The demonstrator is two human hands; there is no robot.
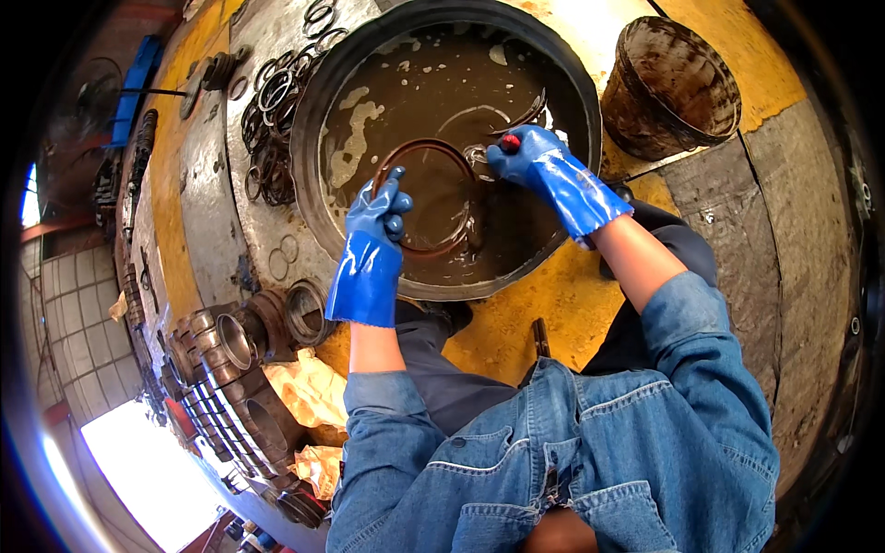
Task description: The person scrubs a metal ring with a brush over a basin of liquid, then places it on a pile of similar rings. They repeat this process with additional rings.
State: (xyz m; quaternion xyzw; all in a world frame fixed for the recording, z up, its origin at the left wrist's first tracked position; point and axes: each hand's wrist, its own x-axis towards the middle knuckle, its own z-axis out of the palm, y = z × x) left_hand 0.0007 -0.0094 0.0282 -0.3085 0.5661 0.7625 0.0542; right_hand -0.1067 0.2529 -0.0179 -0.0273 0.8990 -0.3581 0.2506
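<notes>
My left hand (378,210) has its fingers closed on the brown ring (426,142) over the basin (310,170); my right hand (527,155) grips something red (510,143). I'd keep the ring low, turning it evenly.

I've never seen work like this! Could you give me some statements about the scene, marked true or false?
1. The left hand holds a brown ring. True.
2. The right hand is empty. False: a red-ended object is in its grip.
3. The round tub is dry inside. False: it contains murky brown liquid.
4. A heap of dark rings lies left of the tub. True.
5. The grimy bucket stands left of the tub. False: it stands to the right.
6. Both hands wear blue gloves. True.
</notes>
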